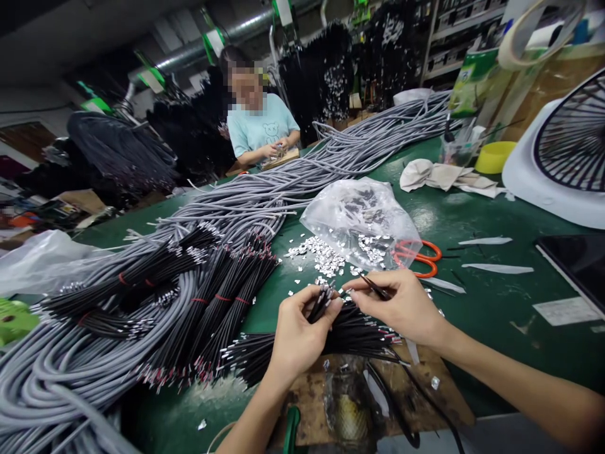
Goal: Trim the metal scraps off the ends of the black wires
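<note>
My left hand point(302, 328) is closed round a small bunch of short black wires point(320, 306), their pale ends pointing up. Close beside it, my right hand point(401, 306) is closed on a slim dark pointed tool point(375, 287) that looks like tweezers. Its thumb and forefinger pinch together near the wire ends; whatever tiny piece lies between them is too small to make out. Below both hands lies a loose pile of black wires point(359, 334) with stripped tips. Just beyond are scattered small silvery metal pieces point(326, 255) and a clear plastic bag point(363, 208) holding more.
Orange-handled scissors point(432, 258) lie by the bag. Tied black wire bundles point(208, 309) and long grey cables point(265, 195) cover the left side. A wooden board point(307, 403) is in front of me. A white fan point(558, 151) stands right. A person point(259, 123) sits across the table.
</note>
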`<state>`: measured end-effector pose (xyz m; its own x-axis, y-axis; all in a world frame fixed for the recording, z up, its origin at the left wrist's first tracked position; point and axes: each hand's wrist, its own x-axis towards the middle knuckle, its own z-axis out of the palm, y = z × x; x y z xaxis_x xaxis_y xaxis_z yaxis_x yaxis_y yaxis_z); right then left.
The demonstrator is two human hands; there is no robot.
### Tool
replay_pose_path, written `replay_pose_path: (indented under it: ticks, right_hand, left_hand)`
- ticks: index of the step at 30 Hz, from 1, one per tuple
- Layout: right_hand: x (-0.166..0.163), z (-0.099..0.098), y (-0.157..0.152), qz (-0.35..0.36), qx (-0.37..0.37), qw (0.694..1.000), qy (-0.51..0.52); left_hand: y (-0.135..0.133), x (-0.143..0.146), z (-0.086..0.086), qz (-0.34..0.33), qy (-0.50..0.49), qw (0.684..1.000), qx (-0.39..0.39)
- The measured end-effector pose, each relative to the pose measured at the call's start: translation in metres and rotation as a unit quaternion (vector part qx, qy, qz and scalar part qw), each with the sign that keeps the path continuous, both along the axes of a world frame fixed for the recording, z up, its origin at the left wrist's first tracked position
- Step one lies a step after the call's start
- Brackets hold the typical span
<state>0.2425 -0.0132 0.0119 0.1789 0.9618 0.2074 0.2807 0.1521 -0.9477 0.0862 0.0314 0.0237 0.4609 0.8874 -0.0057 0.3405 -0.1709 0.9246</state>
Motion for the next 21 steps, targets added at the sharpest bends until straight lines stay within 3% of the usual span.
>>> replay_pose_path:
  ticks: [6, 10, 12, 14, 17, 21]
  right_hand:
    - [-0.002, 0.0, -0.002, -0.015, 0.01, 0.996, -0.086]
    - [0.011, 0.004, 0.002, -0.128, 0.085, 0.965, -0.213]
    - [0.021, 0.004, 0.004, -0.176, 0.108, 0.94, -0.271]
    - [0.027, 0.002, 0.007, -0.164, 0.094, 0.94, -0.284]
    - [0.024, -0.003, 0.008, -0.077, 0.047, 0.972, -0.218]
    - [0.014, -0.006, 0.007, -0.024, 0.018, 0.986, -0.164]
  left_hand:
    - [0.004, -0.003, 0.0, -0.065, -0.012, 0.997, -0.033]
    - [0.003, -0.004, 0.003, -0.113, -0.006, 0.989, -0.091]
    - [0.004, -0.004, 0.003, -0.095, 0.009, 0.992, -0.079]
    - [0.006, -0.004, 0.001, -0.051, 0.043, 0.998, -0.019]
    - [0.011, -0.006, -0.002, -0.004, 0.117, 0.99, 0.074]
    - [0.013, -0.007, -0.002, 0.018, 0.132, 0.988, 0.073]
